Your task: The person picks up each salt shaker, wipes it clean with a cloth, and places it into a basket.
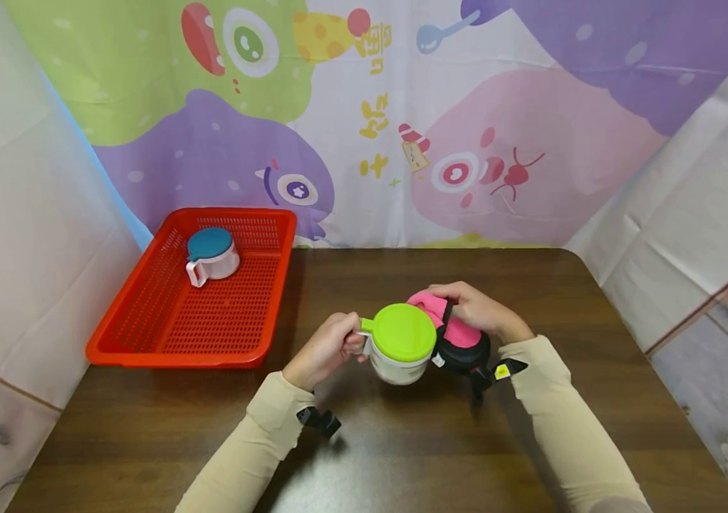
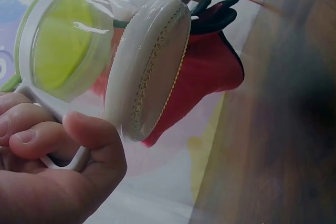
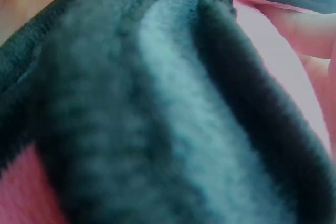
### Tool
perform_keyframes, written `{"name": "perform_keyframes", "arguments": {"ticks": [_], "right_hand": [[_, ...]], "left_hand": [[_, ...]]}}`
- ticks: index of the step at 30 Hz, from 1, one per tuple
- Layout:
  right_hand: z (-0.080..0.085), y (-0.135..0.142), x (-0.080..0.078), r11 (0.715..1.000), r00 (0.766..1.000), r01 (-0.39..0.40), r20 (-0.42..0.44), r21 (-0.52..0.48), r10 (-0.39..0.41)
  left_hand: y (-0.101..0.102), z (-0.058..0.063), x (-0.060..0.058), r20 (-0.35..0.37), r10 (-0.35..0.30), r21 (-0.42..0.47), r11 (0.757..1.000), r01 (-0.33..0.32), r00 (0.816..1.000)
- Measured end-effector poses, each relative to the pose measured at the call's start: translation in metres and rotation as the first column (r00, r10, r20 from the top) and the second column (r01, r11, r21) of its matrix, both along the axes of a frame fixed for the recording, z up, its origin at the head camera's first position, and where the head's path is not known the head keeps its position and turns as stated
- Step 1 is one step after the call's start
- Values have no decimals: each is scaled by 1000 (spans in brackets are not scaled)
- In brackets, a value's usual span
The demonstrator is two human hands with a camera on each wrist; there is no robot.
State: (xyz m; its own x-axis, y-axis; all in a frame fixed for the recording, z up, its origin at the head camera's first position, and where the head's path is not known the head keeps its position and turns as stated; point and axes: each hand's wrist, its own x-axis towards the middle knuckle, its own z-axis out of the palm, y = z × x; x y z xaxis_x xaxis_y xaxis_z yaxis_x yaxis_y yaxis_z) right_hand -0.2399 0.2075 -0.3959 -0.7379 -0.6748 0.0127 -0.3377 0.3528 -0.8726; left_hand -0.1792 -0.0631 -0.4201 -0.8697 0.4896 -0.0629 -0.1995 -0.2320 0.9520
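My left hand (image 1: 328, 348) grips the white handle of a seasoning jar (image 1: 404, 333) with a bright green lid, clear sides and a pale base. In the left wrist view, the fingers curl round the handle and the jar's underside (image 2: 149, 72) shows, raised off the table. Against the jar's right side, my right hand (image 1: 481, 311) holds a pink cloth (image 1: 463, 332) with black edging, its exact kind unclear. Folds of the black fabric (image 3: 115, 103) fill most of the right wrist view, hiding much of that hand.
To the left stands a red plastic basket (image 1: 174, 354) with slotted walls. Inside it, near the back, sits a similar jar (image 1: 213, 254) with a blue lid. The brown wooden table (image 1: 377, 456) meets a printed curtain (image 1: 364, 199) at its far edge.
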Motion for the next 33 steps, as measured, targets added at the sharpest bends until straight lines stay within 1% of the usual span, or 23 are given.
{"name": "perform_keyframes", "arguments": {"ticks": [5, 9, 10, 22, 27, 33], "right_hand": [[0, 2, 4, 1000, 1000, 7, -13, -2, -7], [0, 6, 7, 1000, 1000, 0, -31, 7, 0], [0, 7, 7, 1000, 1000, 2, -25, 6, -2], [-1, 13, 8, 998, 999, -48, -19, 27, 49], [0, 13, 8, 999, 999, -44, -16, 30, 45], [1, 12, 5, 999, 1000, -14, -12, 41, 15]], "left_hand": [[0, 2, 1, -13, 5, 9, 1000, -5, 1000], [0, 2, 2, -12, 6, 8, 1000, -6, 1000], [0, 2, 2, -14, 6, 9, 1000, -6, 1000], [-2, -1, 2, -29, 20, 0, 1000, -20, 999], [-3, 0, 1, -31, 26, -2, 1000, -26, 999], [-3, 3, -2, -24, 37, -4, 999, -37, 999]]}}
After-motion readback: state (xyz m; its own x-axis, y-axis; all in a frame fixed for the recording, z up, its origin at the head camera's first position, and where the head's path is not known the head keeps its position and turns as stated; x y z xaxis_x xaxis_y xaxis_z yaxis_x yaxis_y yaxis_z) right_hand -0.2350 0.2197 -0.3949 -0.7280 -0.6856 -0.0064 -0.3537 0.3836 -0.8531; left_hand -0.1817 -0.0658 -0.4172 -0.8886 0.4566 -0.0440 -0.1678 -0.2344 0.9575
